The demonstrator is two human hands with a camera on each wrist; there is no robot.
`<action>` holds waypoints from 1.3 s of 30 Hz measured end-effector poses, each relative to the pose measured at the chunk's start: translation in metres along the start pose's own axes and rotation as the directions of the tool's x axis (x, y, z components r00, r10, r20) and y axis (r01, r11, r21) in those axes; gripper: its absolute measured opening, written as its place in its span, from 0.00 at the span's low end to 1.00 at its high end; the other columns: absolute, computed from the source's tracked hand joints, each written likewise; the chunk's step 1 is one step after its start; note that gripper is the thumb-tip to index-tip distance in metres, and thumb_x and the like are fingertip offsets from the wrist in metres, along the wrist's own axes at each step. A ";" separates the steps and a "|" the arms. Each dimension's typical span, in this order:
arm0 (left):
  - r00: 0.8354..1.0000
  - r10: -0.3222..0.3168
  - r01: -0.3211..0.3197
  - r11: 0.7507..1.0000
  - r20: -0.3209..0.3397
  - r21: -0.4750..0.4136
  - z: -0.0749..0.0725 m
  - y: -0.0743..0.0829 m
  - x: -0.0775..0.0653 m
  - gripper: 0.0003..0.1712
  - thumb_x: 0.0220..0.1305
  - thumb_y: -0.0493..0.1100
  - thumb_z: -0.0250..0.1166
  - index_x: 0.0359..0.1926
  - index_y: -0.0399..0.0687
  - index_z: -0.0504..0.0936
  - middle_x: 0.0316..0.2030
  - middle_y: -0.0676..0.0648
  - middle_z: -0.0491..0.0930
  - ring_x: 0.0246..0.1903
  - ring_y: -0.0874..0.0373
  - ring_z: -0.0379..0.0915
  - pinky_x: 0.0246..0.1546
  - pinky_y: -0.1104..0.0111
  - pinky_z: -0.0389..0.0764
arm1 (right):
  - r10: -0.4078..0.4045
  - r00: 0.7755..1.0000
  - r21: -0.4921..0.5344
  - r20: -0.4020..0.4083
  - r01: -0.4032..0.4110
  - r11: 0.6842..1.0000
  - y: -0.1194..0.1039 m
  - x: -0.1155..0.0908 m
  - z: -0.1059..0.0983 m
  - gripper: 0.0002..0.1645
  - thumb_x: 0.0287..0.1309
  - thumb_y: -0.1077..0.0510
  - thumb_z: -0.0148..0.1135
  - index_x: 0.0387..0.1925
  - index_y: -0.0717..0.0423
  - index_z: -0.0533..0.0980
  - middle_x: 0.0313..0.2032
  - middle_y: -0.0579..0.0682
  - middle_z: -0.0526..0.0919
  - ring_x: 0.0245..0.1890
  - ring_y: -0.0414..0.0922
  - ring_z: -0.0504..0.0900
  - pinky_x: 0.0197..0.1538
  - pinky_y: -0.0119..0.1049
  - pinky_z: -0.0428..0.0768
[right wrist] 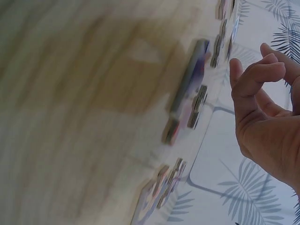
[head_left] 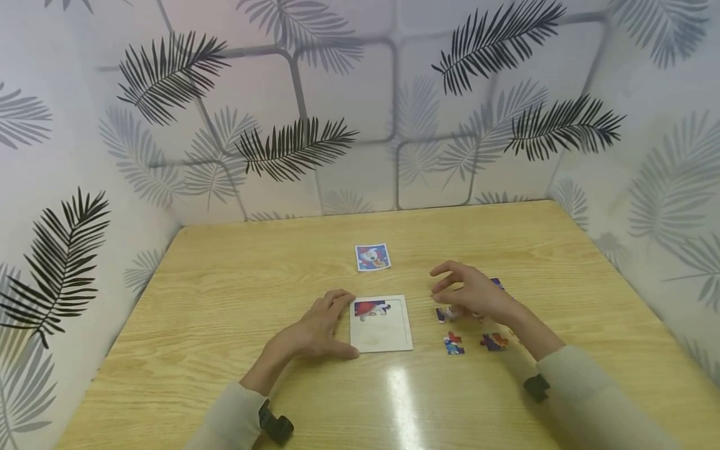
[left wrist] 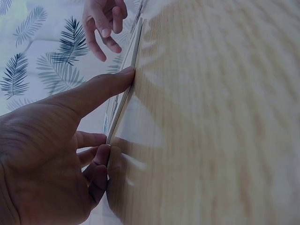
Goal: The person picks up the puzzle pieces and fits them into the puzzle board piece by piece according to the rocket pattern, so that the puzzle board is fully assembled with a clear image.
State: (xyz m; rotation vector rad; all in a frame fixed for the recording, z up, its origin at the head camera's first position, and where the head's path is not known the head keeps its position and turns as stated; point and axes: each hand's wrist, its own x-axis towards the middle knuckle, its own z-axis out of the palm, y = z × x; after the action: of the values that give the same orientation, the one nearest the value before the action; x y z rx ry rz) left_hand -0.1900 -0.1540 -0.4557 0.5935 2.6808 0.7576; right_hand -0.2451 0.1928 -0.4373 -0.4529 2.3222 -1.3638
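Observation:
A white square puzzle tray (head_left: 382, 334) lies on the table, with a red-and-purple joined picture part (head_left: 372, 307) in its upper left corner. My left hand (head_left: 320, 328) holds the tray along its left side, thumb at the near corner and fingers at the far one. In the left wrist view the thumb (left wrist: 105, 89) touches the tray's edge. My right hand (head_left: 478, 295) hovers over loose jigsaw pieces with bent, spread fingers and nothing visible between them. Around it lie a red-and-blue piece (head_left: 453, 344), an orange-and-purple piece (head_left: 495, 342) and others partly hidden under the hand.
A small square picture card (head_left: 372, 257) lies beyond the tray. The wooden table (head_left: 253, 269) meets a wall with leaf-patterned covering (head_left: 360, 94) at the back and sides. More loose pieces (right wrist: 190, 84) show edge-on in the right wrist view.

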 end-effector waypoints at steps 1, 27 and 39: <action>1.000 0.001 -0.001 1.000 0.000 0.001 0.000 0.000 0.000 0.60 0.49 0.59 0.78 0.77 0.50 0.56 0.75 0.46 0.52 0.73 0.45 0.52 0.71 0.48 0.63 | 0.007 1.000 -0.003 -0.006 -0.007 1.000 0.001 -0.001 -0.002 0.32 0.65 0.54 0.65 0.67 0.53 0.66 0.55 0.60 0.79 0.17 0.42 0.69 0.17 0.31 0.65; 1.000 0.002 -0.002 1.000 0.006 0.000 -0.002 -0.002 0.001 0.61 0.48 0.60 0.78 0.77 0.50 0.55 0.75 0.46 0.52 0.72 0.45 0.53 0.71 0.49 0.63 | 0.006 0.999 0.020 -0.048 -0.005 1.000 0.023 -0.017 -0.037 0.32 0.66 0.54 0.64 0.66 0.59 0.66 0.56 0.67 0.77 0.17 0.41 0.67 0.20 0.33 0.69; 1.000 0.009 -0.009 1.000 0.004 -0.005 -0.002 -0.002 0.000 0.61 0.48 0.60 0.78 0.77 0.50 0.56 0.75 0.46 0.52 0.71 0.44 0.54 0.70 0.48 0.64 | 0.029 0.998 -0.047 -0.054 -0.032 0.998 0.028 -0.024 -0.052 0.29 0.66 0.57 0.63 0.65 0.60 0.67 0.57 0.67 0.77 0.17 0.40 0.67 0.19 0.33 0.68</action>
State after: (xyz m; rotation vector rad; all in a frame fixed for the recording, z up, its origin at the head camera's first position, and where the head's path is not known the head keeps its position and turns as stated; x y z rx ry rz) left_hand -0.1916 -0.1564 -0.4553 0.6063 2.6731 0.7648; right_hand -0.2517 0.2559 -0.4346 -0.3984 2.3995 -1.3244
